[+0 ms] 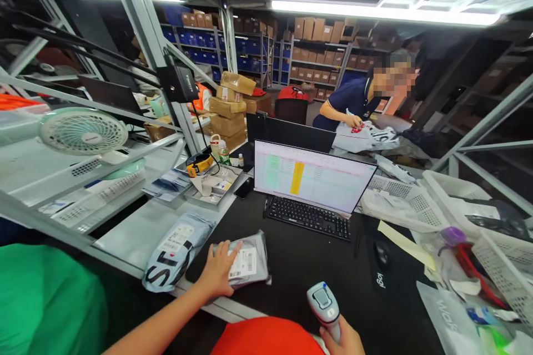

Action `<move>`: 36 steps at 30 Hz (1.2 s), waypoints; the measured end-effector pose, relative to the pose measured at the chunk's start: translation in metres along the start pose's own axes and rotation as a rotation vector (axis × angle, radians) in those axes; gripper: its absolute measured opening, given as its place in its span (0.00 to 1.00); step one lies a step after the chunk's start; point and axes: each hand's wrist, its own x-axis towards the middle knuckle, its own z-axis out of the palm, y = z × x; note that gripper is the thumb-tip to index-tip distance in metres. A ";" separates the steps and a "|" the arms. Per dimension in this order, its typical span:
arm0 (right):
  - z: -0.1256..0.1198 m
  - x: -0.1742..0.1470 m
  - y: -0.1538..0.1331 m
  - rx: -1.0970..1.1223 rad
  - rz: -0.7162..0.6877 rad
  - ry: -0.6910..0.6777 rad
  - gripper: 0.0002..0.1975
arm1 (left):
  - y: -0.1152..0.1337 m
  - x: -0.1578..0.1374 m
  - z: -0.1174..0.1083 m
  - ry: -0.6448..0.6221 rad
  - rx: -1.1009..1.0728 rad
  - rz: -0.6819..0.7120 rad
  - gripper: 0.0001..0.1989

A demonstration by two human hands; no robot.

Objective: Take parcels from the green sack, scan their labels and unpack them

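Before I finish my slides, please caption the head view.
Left hand on a labelled packet, right hand holding a scanner, a lit monitor beyond.

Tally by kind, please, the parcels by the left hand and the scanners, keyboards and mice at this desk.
Parcels: 2 (small parcel under the left hand, large parcel left of it)
Scanner: 1, in the right hand
Keyboard: 1
Mouse: 1
Total: 5

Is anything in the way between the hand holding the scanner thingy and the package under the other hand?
Nothing that I can see. Between the scanner in the right hand and the package there is just bare black desktop. The left hand is on the package's far side from the scanner.
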 end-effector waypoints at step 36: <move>-0.007 0.068 -0.095 0.426 0.198 -0.371 0.29 | 0.094 -0.024 0.040 0.270 -0.851 -0.398 0.15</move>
